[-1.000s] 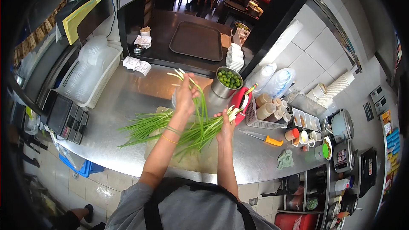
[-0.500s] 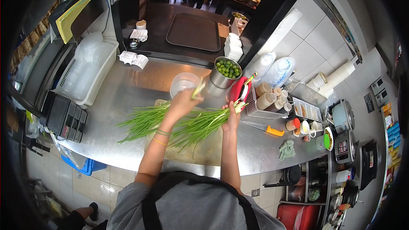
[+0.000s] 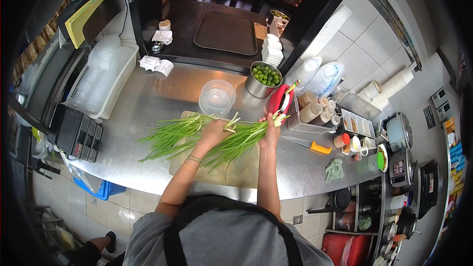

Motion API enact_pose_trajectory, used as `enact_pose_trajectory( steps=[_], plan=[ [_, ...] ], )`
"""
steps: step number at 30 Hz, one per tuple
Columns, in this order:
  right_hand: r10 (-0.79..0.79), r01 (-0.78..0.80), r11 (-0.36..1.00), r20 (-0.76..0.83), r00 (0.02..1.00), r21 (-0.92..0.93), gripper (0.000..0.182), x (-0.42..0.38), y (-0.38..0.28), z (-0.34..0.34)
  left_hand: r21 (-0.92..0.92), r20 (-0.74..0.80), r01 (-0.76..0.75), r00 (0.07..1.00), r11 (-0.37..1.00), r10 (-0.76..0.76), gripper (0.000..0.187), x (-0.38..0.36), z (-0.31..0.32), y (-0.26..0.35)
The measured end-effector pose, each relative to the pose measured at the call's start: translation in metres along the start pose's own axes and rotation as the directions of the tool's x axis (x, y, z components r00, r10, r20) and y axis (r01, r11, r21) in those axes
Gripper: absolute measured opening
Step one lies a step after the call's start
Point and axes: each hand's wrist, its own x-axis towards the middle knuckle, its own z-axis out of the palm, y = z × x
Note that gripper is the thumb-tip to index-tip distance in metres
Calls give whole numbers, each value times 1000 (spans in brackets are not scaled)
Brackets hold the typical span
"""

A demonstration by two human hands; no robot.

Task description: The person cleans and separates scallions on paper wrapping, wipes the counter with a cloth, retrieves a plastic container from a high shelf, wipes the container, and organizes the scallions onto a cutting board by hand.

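Observation:
Long green spring onions (image 3: 231, 149) lie in a fanned bundle across a pale cutting board (image 3: 241, 175). My right hand (image 3: 269, 130) is closed around the bundle near its whitish root ends. My left hand (image 3: 213, 134) is closed on a smaller bunch of spring onions, whose pale ends poke out past the fingers; their green tops spread to the left. Just beyond the board stands a clear round plastic container (image 3: 217, 97). To the right of my right hand lies a knife (image 3: 315, 147) with an orange handle, on the steel counter.
A steel pot of green citrus fruits (image 3: 265, 75) stands behind my right hand, near a red object (image 3: 279, 99) and a basket of sauce bottles (image 3: 311, 113). A green cloth (image 3: 334, 170) lies at right. A white basket of plastic lids (image 3: 111, 88) sits left.
My left hand has come down from above the clear container onto the spring onions, bringing the pale ends lower. My right hand keeps its hold on the bundle. The view has shifted slightly.

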Motion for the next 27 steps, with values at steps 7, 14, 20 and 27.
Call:
enact_pose_trajectory(
  steps=[7, 14, 20, 27],
  plan=[
    [-44, 39, 996, -60, 997, -83, 20, -2, 2, 6, -148, -230, -144, 967, 978, 107, 29, 4, -14, 39],
    [-23, 22, 992, -9, 1000, -126, 13, -17, -11, 20, -137, -93, -316, 948, 939, 305, 33, 4, 20, 49],
    [-86, 83, 992, -26, 996, -99, 21, -13, -5, 16, -98, -237, -363, 913, 926, 333, 27, 6, 23, 48],
    [-27, 27, 999, -17, 999, -35, 21, -8, -23, 2, -578, -138, -82, 990, 812, 1, 34, -1, -49, 30]
  ],
)
